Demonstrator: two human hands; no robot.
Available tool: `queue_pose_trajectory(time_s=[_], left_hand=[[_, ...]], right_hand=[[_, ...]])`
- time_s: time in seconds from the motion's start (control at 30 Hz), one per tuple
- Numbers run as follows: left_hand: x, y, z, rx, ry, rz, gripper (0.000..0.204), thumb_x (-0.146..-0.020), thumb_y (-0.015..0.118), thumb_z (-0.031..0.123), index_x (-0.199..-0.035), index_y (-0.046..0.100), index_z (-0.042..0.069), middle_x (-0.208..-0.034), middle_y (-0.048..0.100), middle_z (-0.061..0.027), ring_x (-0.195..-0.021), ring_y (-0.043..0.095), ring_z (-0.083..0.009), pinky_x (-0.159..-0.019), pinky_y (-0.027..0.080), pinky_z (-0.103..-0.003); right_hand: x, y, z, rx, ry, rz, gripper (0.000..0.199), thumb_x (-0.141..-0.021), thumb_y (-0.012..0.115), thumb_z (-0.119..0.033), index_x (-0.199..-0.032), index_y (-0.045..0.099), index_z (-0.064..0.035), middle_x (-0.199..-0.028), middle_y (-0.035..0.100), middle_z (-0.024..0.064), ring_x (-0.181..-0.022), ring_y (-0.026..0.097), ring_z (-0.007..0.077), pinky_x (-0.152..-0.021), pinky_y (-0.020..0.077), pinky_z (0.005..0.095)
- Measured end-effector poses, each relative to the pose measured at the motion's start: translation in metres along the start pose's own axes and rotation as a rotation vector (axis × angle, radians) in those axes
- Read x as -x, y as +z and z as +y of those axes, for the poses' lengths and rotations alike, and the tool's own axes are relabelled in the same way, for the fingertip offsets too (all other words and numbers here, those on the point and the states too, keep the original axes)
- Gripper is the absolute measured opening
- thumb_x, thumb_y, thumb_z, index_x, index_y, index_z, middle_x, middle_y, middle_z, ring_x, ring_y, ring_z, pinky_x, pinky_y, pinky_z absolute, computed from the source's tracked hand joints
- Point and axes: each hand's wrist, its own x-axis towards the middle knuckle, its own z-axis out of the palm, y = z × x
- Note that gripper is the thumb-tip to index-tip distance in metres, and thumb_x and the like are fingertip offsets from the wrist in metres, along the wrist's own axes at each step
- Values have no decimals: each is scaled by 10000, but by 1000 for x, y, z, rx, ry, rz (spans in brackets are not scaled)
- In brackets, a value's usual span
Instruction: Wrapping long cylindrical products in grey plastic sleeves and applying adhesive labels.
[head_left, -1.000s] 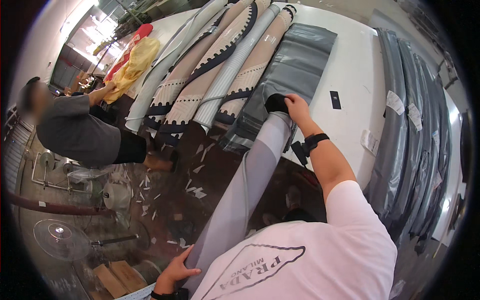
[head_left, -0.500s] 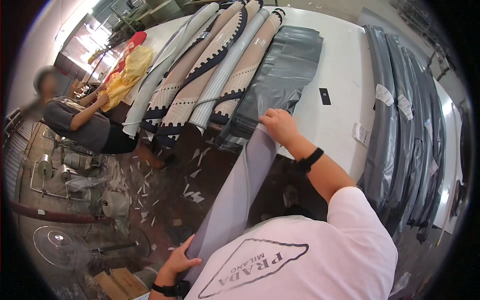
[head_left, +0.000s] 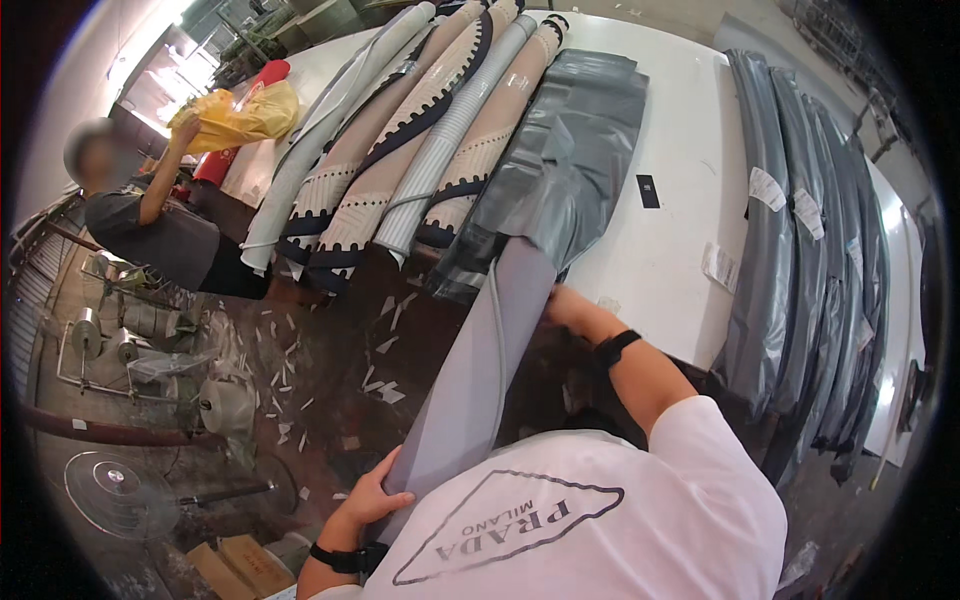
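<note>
A rolled rug (head_left: 470, 380) with a pale grey-lilac outer side slants from my body up to the table edge. Its far end sits inside the mouth of a dark grey plastic bag (head_left: 575, 150), which lies on a stack of similar bags. Near its lower end, my left hand (head_left: 378, 492) is closed round the rug, thumb on top. My right hand (head_left: 568, 308) is against the right side of the rug, just below the bag's mouth. Its fingers are hidden behind and under the roll.
Several patterned rolled rugs (head_left: 415, 130) lie left of the bags on the white table (head_left: 685, 110). Several grey-wrapped rolls (head_left: 760, 250) with labels line the right side. A co-worker (head_left: 155, 235) handles yellow sheeting (head_left: 245, 112) at left. Scraps, a fan (head_left: 120, 490) and a cardboard box (head_left: 240, 568) are below.
The bag's mouth now covers the rug's far end. My right hand has moved from the top of that end down to its right side. The co-worker has lifted the yellow sheeting.
</note>
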Motion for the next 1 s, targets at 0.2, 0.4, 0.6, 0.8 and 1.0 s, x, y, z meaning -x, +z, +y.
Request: queue_pose_trajectory(time_s=[0.2,0.4,0.6,0.8,1.0], left_hand=[[4,5,5,-186,-23,17,841,-634,718,225,-1345,285,102,-1158,524,-174,-1048,514,-220,-884,381,-293],[-1,8,20,-247,-70,3,841,-642,712,268,-1347,277,126,-1131,530,-217,-1049,531,-302,-873,398,-320],[-12,11,18,-281,-33,3,842,-645,717,254,-1347,274,117,-1146,526,-195,-1065,521,-272,-886,389,-312],[-9,22,-5,62,-3,67,794,-666,697,132,-1339,283,51,-1214,475,-121,-1083,447,-163,-927,344,-287],[-20,23,5,168,24,31,789,-674,685,141,-1336,274,21,-1247,440,-107,-1115,426,-165,-942,324,-278]], right_hand=[[38,-53,-27,287,202,-98,207,-824,519,-143,-910,561,41,-840,641,101,-717,623,197,-614,492,318],[38,-35,-86,718,-513,876,136,-753,575,-174,-842,626,-86,-828,604,28,-839,561,219,-722,430,365],[5,-19,-111,1081,-778,527,314,-684,543,-116,-998,545,-108,-855,604,25,-957,516,200,-857,353,370],[30,-12,-28,671,-486,741,407,-765,498,-149,-1157,479,-46,-951,602,136,-900,555,275,-829,403,388],[13,8,-36,-252,42,343,468,-854,441,-307,-1177,426,32,-1009,562,249,-847,567,379,-748,446,403]])
